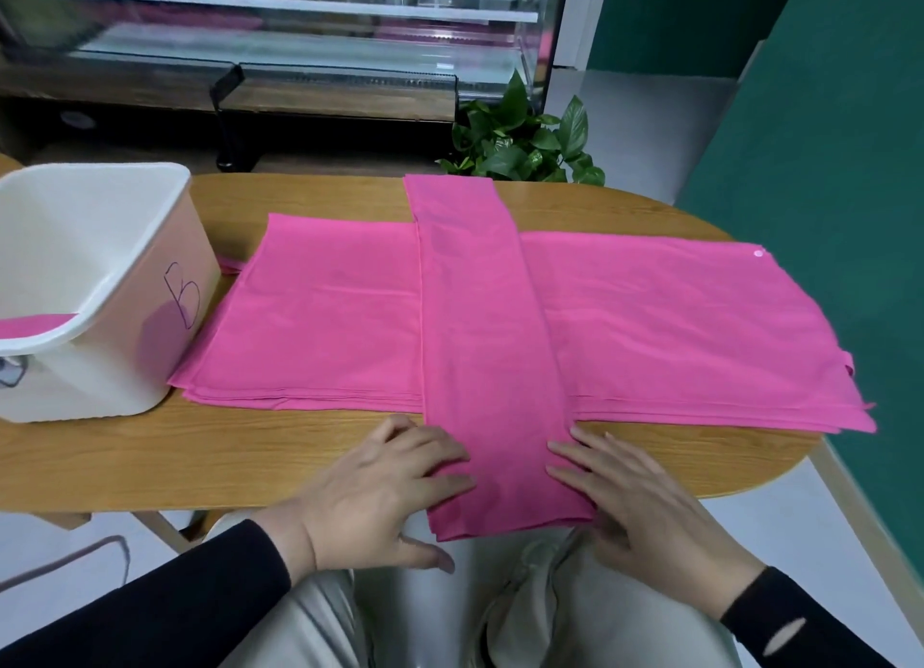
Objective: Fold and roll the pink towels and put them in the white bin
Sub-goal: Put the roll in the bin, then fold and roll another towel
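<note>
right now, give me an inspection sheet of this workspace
surface: wooden table, oval, bare wood along the near edge
job's things: folded towel strip lying across the flat towel stack; white bin at the left, something pink inside
clutter: nothing seen
hands: left hand and right hand rest flat on the strip's near end, fingers straight
cables: nothing seen
surroundings: glass display case, potted plant, green wall

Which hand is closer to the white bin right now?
Left. The left hand rests on the folded strip's left edge, below-right of the white bin; the right hand lies across the strip, farther away.
</note>
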Tool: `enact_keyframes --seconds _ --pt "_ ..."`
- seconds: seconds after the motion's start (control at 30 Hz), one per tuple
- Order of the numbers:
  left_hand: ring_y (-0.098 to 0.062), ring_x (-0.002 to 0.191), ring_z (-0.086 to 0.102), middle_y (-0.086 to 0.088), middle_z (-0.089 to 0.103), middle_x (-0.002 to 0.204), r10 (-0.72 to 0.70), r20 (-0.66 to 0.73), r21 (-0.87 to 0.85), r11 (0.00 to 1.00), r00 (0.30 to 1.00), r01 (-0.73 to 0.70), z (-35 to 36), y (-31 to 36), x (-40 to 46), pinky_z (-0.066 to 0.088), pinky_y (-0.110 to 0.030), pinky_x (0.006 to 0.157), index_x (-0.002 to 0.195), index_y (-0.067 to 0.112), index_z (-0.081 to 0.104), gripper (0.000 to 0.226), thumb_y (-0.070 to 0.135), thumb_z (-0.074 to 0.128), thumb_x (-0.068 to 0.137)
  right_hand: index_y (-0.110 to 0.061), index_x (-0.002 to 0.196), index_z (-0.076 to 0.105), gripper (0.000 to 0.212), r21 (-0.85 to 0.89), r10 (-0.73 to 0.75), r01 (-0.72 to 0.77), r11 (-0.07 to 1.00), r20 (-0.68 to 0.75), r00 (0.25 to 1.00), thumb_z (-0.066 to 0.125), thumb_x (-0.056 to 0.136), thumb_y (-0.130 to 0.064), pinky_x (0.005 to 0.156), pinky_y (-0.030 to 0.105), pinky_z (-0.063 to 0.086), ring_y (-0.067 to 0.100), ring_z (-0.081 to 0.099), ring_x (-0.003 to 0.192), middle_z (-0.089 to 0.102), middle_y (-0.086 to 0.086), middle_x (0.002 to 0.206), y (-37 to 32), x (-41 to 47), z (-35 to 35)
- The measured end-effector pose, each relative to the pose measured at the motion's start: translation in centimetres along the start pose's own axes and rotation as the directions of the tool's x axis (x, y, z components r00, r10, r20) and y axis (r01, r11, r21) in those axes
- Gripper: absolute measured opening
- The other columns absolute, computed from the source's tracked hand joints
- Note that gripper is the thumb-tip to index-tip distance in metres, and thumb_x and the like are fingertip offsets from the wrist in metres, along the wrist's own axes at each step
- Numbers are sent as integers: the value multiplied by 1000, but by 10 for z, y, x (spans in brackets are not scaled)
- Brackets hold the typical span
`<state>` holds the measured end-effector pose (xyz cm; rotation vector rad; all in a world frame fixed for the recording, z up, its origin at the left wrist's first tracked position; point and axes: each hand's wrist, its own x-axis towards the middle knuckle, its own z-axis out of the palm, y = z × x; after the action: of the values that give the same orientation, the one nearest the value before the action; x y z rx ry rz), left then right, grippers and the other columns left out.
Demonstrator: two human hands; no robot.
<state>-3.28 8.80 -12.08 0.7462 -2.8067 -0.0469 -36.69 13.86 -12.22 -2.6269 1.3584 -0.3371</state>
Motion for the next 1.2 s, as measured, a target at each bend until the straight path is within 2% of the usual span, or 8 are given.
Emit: enact_keyframes --seconds 0.1,0.23,0.37,0.6,0.9,1.0,1.07,1.2 --pt "-21 124 51 2 56 134 16 25 112 993 1000 -18 2 1 3 41 -41 97 135 29 55 49 51 55 90 -32 131 60 63 24 58 -57 998 -55 997 86 73 -28 122 32 16 3 24 150 42 -18 155 -5 3 6" --pt "-19 118 56 5 58 127 -40 -87 22 999 995 42 5 6 4 43 -38 90 118 27 61 25 39 57 98 -30 114 71 52 68 101 -93 993 -119 988 90 68 -18 120 31 23 1 33 146 49 -20 147 -5 6 13" --pt "-14 116 58 8 64 121 -123 -179 -118 988 976 103 6 8 3 43 -35 93 101 23 69 24 41 53 102 -30 111 75 24 128 102 -75 989 -223 969 65 91 -37 118 32 29 2 39 142 55 -22 142 -6 5 13" --pt "-4 106 56 20 63 110 -351 -123 -299 905 928 302 1 8 7 39 -36 92 79 23 69 39 48 49 102 -29 91 75 42 280 296 -225 933 -245 923 47 97 -59 105 28 35 -2 50 130 63 -31 124 -15 11 9" --pt "-9 84 51 13 57 77 -602 -152 -416 758 784 502 3 11 20 34 -36 82 56 17 48 40 43 62 83 -31 72 67 14 451 505 -356 819 -269 820 78 80 -31 87 37 45 -1 59 100 66 -28 100 -23 31 11" --pt "-10 84 50 14 53 82 -618 -164 -407 752 769 518 1 13 23 36 -37 82 71 23 55 17 34 67 76 -40 84 59 23 465 555 -402 789 -259 791 79 79 -29 79 27 40 -3 54 94 62 -24 99 -23 30 11" --pt "-10 100 52 12 54 102 -579 -163 -385 783 799 489 1 13 19 38 -37 88 100 27 62 27 25 70 75 -41 88 55 27 401 510 -389 829 -257 821 77 82 -26 81 23 36 -4 52 94 61 -22 97 -23 30 10" --pt "-19 115 52 5 59 125 -233 -178 -137 968 956 210 2 12 12 38 -40 91 118 27 68 31 23 59 89 -29 92 70 19 284 353 -278 918 -265 897 75 88 -11 86 34 43 7 54 97 58 -21 101 -20 30 10"
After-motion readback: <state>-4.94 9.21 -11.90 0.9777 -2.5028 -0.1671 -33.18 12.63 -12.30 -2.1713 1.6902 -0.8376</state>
